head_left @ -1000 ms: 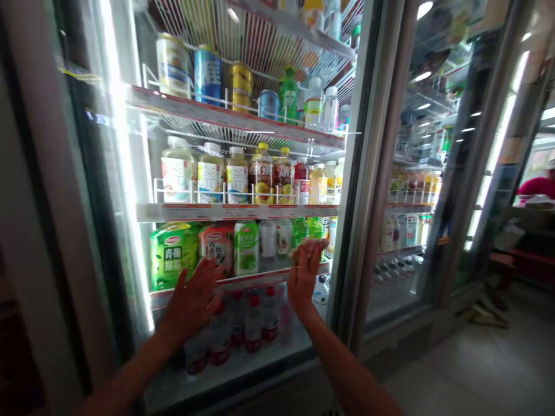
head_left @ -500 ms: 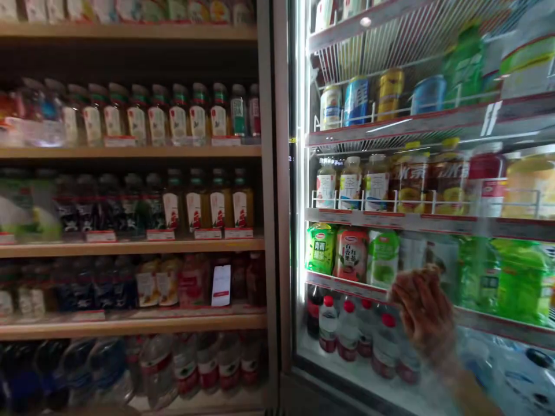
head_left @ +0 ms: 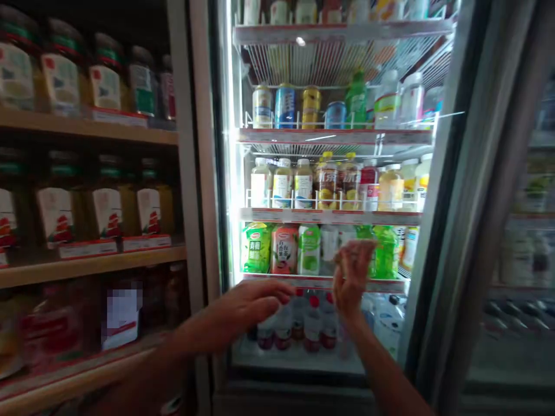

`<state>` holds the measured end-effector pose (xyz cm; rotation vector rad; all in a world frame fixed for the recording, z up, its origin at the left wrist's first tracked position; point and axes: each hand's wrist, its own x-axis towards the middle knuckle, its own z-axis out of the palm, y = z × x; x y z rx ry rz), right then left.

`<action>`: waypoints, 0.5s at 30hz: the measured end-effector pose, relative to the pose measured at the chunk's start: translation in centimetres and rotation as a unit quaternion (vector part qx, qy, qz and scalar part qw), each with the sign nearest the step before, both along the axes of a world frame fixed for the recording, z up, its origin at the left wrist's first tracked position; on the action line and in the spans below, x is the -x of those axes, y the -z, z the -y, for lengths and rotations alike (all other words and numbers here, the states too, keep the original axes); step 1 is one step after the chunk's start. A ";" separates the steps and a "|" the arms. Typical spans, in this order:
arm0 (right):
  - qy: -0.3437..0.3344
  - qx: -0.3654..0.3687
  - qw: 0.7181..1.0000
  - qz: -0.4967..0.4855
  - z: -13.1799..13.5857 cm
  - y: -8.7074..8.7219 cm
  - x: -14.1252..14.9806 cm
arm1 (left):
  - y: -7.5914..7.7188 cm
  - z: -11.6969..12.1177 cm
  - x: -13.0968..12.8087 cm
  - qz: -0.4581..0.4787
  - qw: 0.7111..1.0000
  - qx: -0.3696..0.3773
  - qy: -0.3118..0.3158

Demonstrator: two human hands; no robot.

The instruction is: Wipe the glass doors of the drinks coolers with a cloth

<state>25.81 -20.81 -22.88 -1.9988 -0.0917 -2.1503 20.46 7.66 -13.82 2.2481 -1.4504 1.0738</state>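
Observation:
My right hand (head_left: 350, 283) is raised in front of the lit drinks cooler, its fingers closed on a crumpled pinkish cloth (head_left: 358, 248). The cloth is blurred and covers part of the row of green bottles (head_left: 385, 251). Whether it touches the cooler's glass I cannot tell. Lower and to the left, my left hand (head_left: 260, 297) reaches forward, palm down and fingers stretched out, with nothing in it. Behind its fingertips are the cooler's shelf edge (head_left: 316, 282) and several red-capped bottles (head_left: 312, 329). A red drink bottle (head_left: 284, 251) stands on the shelf above.
Wooden shelves (head_left: 87, 266) with bottled drinks stand at the left, where a phone-like white rectangle (head_left: 121, 318) leans among bottles. The cooler's dark frame (head_left: 459, 219) rises at the right. Cans (head_left: 286, 107) and more bottles (head_left: 303, 182) fill the upper cooler shelves.
My view has turned right and the whole cooler front now shows. My left hand has come into view. My right hand still holds the cloth, further right along the cooler shelf.

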 end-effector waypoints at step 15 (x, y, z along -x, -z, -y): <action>0.001 0.116 0.988 -0.097 6.0 2.5 0.8 | 8.1 9.4 -12.1 0.184 0.981 0.057 -0.023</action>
